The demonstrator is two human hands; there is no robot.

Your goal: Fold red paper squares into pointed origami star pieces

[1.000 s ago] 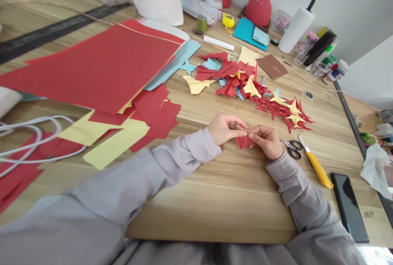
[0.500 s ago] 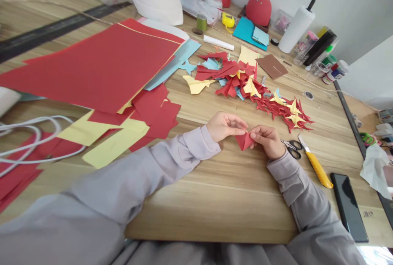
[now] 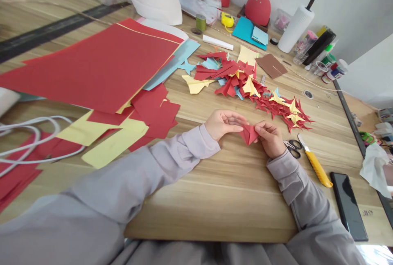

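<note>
Right grip (image 3: 270, 139) pinched closed on folded red paper (image 3: 249, 135), left grip (image 3: 221, 124) at its edge, hold unclear

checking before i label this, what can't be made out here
All in the head view:
red folded paper: back turned away, right corner under right hand
left hand: grip on paper too small to tell
scissors: blades partly behind right hand
white cable: cut by left edge
table marks: too small to read

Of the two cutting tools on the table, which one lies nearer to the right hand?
The scissors with black handles, close beside the right hand; the yellow knife lies beyond them, farther from that hand.
</note>
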